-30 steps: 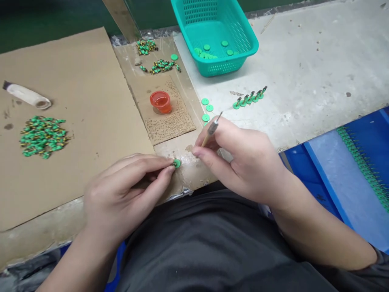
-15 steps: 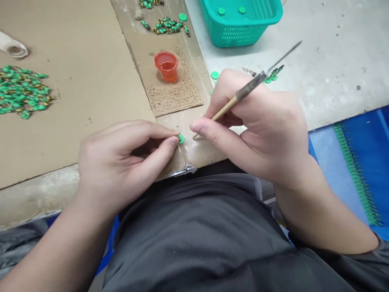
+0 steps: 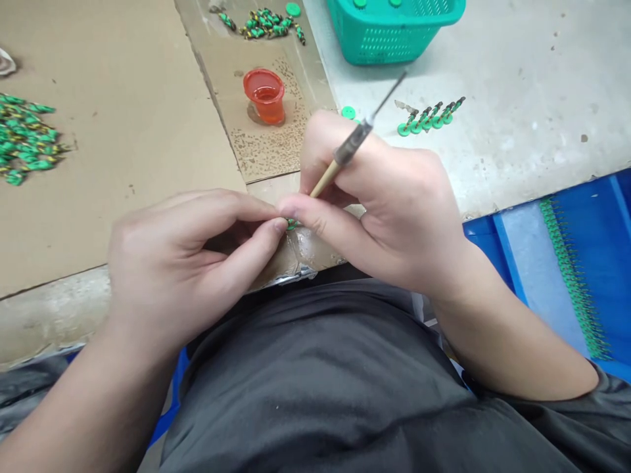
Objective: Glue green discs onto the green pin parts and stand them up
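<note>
Between the thumb and forefinger of my left hand (image 3: pixel 197 243) is a small green disc (image 3: pixel 292 224) with a small dark piece at it, mostly covered by fingertips. My right hand (image 3: pixel 379 203) is closed round a thin wooden-handled tool (image 3: pixel 326 179), held like a pen. A dark sleeve and a thin metal needle point up and away at its upper end. Its lower tip is hidden behind my right thumb, right at the disc. The two hands almost meet at the table's front edge.
A red cup of liquid (image 3: pixel 266 98) stands on spotted cardboard ahead. Beyond it lie small green-and-black pieces (image 3: pixel 269 25); a bigger heap (image 3: pixel 29 141) is at left. A green basket (image 3: pixel 389 43) stands behind. Several assembled pieces (image 3: pixel 431 119) line up at right, above a blue tray (image 3: pixel 591 263).
My right hand has moved left, bringing the tool's lower end from beside the green disc to it. My left hand keeps its pinch. The view has shifted slightly.
</note>
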The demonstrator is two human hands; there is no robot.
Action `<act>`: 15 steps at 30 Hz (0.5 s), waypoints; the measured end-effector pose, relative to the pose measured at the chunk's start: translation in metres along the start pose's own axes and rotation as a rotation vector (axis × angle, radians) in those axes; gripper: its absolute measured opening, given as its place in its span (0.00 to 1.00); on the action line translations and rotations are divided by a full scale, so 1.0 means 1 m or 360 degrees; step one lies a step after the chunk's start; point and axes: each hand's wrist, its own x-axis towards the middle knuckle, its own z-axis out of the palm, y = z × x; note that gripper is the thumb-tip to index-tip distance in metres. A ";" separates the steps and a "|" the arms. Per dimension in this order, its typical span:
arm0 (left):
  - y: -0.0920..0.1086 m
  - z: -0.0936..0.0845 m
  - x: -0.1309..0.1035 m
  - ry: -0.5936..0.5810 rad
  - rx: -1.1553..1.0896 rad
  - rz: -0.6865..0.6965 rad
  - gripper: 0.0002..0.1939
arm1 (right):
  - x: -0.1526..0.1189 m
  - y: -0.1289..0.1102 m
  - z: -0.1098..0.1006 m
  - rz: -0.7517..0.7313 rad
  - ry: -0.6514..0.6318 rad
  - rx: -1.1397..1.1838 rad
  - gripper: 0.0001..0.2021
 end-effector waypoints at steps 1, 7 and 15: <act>0.003 0.000 -0.001 0.0006 0.0033 -0.0051 0.08 | -0.001 -0.001 0.000 0.0023 -0.0014 -0.0025 0.07; 0.015 0.002 -0.005 0.0018 0.0092 -0.0110 0.08 | 0.002 0.002 0.002 -0.0080 -0.0039 -0.0001 0.06; 0.012 -0.002 -0.006 -0.0027 0.0063 -0.0170 0.09 | -0.001 -0.002 0.003 -0.0161 -0.0146 -0.0036 0.07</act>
